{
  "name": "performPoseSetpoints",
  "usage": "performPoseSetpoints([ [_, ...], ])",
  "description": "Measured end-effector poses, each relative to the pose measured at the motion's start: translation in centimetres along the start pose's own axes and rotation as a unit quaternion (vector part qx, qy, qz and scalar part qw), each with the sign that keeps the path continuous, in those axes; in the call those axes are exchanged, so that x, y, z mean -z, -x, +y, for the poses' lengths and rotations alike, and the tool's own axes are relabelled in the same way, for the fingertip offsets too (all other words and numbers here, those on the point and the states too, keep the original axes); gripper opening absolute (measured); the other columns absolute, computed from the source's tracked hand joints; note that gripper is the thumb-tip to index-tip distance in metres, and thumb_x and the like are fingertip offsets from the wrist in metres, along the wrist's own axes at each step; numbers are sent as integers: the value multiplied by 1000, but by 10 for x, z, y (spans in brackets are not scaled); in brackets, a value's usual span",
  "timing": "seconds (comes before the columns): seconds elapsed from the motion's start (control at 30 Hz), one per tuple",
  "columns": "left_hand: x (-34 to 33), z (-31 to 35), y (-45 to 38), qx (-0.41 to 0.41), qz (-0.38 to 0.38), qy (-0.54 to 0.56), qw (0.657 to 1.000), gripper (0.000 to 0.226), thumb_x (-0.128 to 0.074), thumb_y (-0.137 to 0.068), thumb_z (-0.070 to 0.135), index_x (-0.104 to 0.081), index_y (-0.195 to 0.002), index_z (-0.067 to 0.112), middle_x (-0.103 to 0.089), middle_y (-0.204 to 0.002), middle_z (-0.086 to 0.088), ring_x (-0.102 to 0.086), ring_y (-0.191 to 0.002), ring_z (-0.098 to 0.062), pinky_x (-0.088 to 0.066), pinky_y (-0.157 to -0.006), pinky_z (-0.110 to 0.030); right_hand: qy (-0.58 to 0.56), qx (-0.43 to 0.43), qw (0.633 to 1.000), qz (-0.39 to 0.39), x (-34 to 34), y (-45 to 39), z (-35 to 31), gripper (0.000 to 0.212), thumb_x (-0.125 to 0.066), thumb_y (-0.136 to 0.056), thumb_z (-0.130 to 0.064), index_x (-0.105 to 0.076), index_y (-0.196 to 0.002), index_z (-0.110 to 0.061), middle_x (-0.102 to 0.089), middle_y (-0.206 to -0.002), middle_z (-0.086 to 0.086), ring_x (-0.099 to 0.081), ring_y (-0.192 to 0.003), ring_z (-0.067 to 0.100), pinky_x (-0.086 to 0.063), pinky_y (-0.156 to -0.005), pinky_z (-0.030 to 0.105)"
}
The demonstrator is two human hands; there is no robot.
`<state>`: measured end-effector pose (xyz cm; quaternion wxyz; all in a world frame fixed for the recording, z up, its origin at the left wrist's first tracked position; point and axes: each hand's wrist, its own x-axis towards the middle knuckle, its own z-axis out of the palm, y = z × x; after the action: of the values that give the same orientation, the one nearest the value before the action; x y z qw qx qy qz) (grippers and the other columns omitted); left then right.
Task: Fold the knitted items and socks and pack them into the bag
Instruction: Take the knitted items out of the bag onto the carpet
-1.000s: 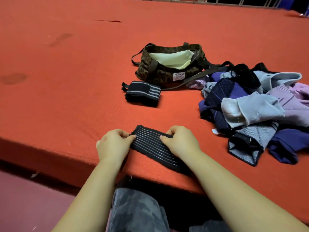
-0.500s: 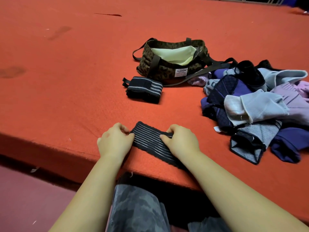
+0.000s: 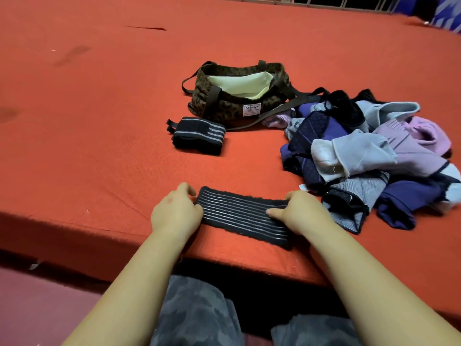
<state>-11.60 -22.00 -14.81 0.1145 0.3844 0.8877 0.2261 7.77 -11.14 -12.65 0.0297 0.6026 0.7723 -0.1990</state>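
Note:
A black knitted band [image 3: 239, 216] with thin grey stripes lies flat near the front edge of the red surface. My left hand [image 3: 175, 212] grips its left end and my right hand [image 3: 300, 212] grips its right part, so the band is stretched between them. A second striped band [image 3: 198, 136], folded into a bundle, rests in front of the leopard-print bag [image 3: 224, 104]. The bag stands open, showing a pale yellow lining. A loose pile of socks [image 3: 369, 156] in purple, grey, lilac and black lies to the right.
The red felt-covered surface [image 3: 87, 121] stretches far to the left and back, with a few dark stains. Its front edge runs just below my hands. The bag's long strap [image 3: 279, 109] trails into the sock pile.
My hands have moved apart along the band, the right hand sliding right, so more of the striped band shows flat between them.

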Motion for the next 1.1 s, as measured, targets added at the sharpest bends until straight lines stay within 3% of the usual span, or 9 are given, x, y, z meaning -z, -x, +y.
performPoseSetpoints([
  [0.1, -15, 23, 22, -55, -25, 14, 998, 17, -57, -81, 25, -50, -97, 24, -66, -95, 1, -60, -99, -26, -41, -83, -33, -33, -27, 996, 74, 11, 5, 25, 44, -58, -89, -39, -51, -122, -10, -60, -122, 15, -56, -113, 32, -43, -88, 36],
  [0.27, -38, 47, 47, -115, -50, 55, 991, 17, -60, -76, 25, -48, -87, 30, -65, -80, 5, -60, -93, -23, -42, -88, -34, -77, -11, 979, 191, 32, 15, 45, 38, -53, -93, -35, -42, -117, -7, -62, -112, 20, -57, -105, 37, -42, -83, 41],
  [0.4, -44, 40, 48, -139, 2, 36, 990, 15, -60, -76, 37, -59, -91, 34, -55, -82, 12, -52, -97, -18, -31, -87, -30, -140, 33, 969, 199, 39, 25, 33, 47, -60, -83, -19, -38, -124, -13, -62, -112, 17, -59, -101, 36, -45, -83, 41],
  [0.5, -51, 24, 49, -188, 49, 45, 980, 34, -49, -71, 54, -67, -91, 33, -53, -89, 10, -48, -96, -17, -25, -82, -28, -168, 112, 957, 206, 23, 34, 12, 55, -59, -77, -11, -39, -128, -17, -61, -111, 7, -59, -99, 29, -46, -83, 38],
  [0.57, -52, 19, 50, -206, 55, 62, 975, 42, -43, -70, 56, -69, -92, 32, -52, -90, 11, -49, -95, -17, -26, -83, -28, -184, 167, 949, 196, 3, 41, -4, 49, -59, -78, -9, -47, -124, -17, -59, -109, 2, -56, -100, 24, -43, -83, 35],
  [0.73, -48, 20, 47, -184, 38, 91, 978, 31, -48, -73, 47, -70, -91, 35, -52, -89, 17, -48, -98, -12, -28, -86, -26, -133, 242, 942, 189, -50, 40, -13, 26, -61, -78, -19, -61, -104, -16, -60, -102, 3, -56, -98, 27, -46, -81, 38],
  [0.83, -49, 21, 44, -162, 29, 121, 979, 20, -52, -82, 37, -71, -85, 30, -57, -90, 17, -49, -99, -12, -32, -90, -29, -135, 272, 927, 220, -70, 41, -4, 29, -57, -74, -27, -66, -99, -18, -64, -96, -4, -58, -90, 22, -48, -81, 33],
  [0.97, -52, 25, 41, -136, 39, 125, 982, 23, -52, -92, 39, -65, -76, 29, -57, -88, 18, -48, -100, -10, -29, -92, -27, -182, 312, 898, 251, -76, 42, 3, 28, -52, -78, -26, -70, -98, -18, -66, -94, -9, -57, -88, 13, -41, -83, 18],
  [1.1, -55, 26, 41, -127, 53, 126, 982, 25, -53, -90, 43, -57, -68, 33, -57, -86, 17, -47, -96, -9, -30, -93, -29, -197, 350, 879, 257, -79, 42, 7, 27, -54, -78, -24, -71, -99, -21, -67, -95, -14, -56, -87, 7, -43, -81, 18],
])
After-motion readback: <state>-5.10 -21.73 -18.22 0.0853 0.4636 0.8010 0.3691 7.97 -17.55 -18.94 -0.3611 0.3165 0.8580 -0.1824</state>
